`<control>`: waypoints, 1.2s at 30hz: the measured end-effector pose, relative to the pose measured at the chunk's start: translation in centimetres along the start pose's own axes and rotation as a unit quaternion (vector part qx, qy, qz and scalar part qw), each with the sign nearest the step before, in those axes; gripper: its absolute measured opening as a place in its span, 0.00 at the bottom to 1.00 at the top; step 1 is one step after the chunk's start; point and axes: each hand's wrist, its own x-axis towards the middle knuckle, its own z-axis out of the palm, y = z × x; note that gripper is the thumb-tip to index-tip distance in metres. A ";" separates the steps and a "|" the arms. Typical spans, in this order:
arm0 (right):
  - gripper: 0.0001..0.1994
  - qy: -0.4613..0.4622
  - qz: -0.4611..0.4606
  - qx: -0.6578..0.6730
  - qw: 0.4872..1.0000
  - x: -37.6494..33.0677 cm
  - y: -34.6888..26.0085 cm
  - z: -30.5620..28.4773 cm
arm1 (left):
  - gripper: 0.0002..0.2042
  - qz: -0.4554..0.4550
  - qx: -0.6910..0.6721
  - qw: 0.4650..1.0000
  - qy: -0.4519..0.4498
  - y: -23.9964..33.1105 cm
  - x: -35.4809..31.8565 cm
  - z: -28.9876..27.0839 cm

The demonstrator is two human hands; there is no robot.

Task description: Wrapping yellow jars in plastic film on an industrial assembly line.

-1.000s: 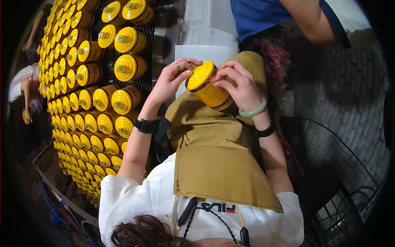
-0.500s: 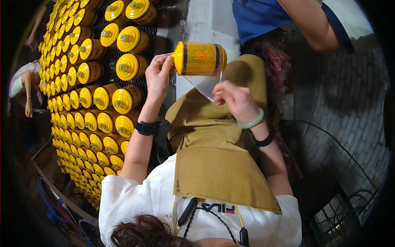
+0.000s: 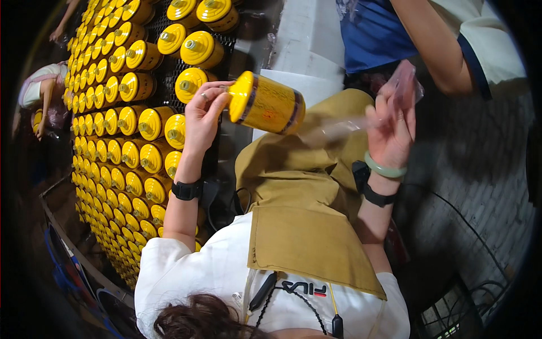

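My left hand [image 3: 203, 116] pinches the short stem at the capped end of a yellow cylinder [image 3: 271, 104], which has dark bands and fine dark patterning on its side. The cylinder is held tilted above my lap, its stepped cap toward my left hand. To its right my raised right hand [image 3: 394, 133] holds thin clear plastic film [image 3: 350, 123]. One strip of the film runs toward the cylinder's far end, blurred there; whether it still touches cannot be made out. A pinkish crumpled part [image 3: 407, 87] of the film stands over my right fingertips.
Rows of similar yellow cylinders [image 3: 151, 124] stand on a dark mesh rack [image 3: 169, 59] at left. A white surface [image 3: 307, 48] lies ahead. A co-worker's arm [image 3: 435, 48] and blue apron [image 3: 372, 37] are at upper right; another person [image 3: 45, 93] is at far left. A cable [image 3: 468, 226] crosses the floor.
My right hand has moved right and up, drawing the film out away from the cylinder. My left hand has come slightly left, and the cylinder has tilted, its far end lower.
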 end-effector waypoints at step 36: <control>0.07 0.053 0.090 -0.507 0.856 -4.7 5.5 -4.5 | 0.08 -0.031 0.521 0.842 0.138 -2.5 -7.8 -11.9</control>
